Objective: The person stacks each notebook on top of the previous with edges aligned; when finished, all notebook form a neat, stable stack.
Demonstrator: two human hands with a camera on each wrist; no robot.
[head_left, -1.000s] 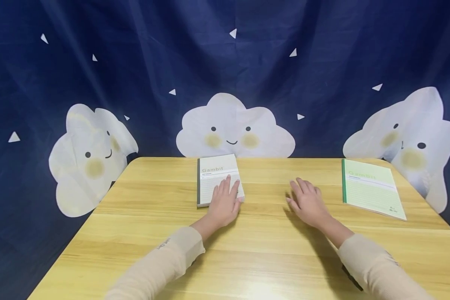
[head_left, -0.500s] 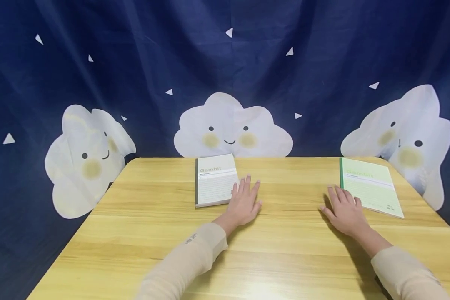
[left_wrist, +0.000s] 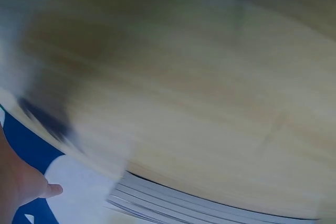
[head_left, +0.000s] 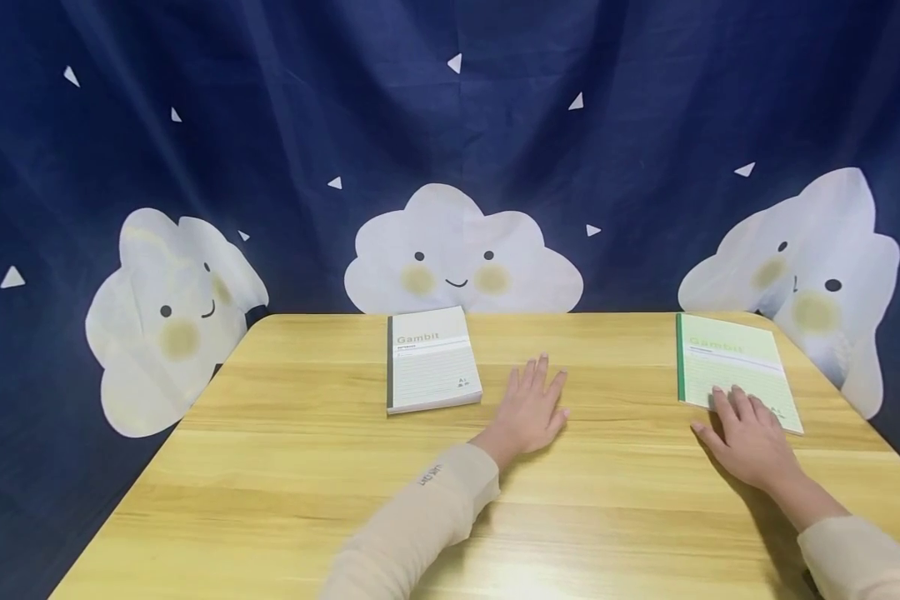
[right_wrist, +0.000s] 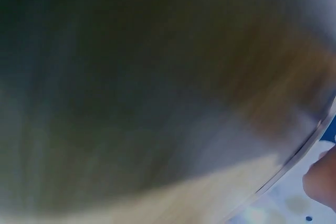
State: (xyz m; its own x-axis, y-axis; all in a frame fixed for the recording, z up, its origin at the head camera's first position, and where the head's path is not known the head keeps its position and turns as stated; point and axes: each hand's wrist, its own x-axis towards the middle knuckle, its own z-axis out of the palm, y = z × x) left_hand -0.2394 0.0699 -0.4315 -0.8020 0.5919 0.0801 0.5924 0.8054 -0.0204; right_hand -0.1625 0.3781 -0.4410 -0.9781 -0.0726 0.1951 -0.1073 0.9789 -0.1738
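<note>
On the wooden table lies a thick stack of white notebooks (head_left: 431, 358) with a dark spine and "Gambit" on the cover; its page edges (left_wrist: 173, 198) show in the left wrist view. Just right of it is my left hand (head_left: 528, 412), fingers spread and straight, holding nothing. A pale green notebook (head_left: 727, 358) with a green spine lies at the table's right. My right hand (head_left: 753, 442) is over its near edge, fingers lightly bent and overlapping the cover. Both wrist views are blurred and show only part of each hand.
The light wooden table (head_left: 330, 517) runs back to a dark blue curtain (head_left: 300, 100) printed with white smiling clouds (head_left: 465, 229) and small triangles. Both notebooks lie near the table's far edge.
My left hand has moved right, off the white notebook stack onto the space beside it. My right hand has moved right, from the table's middle to the green notebook.
</note>
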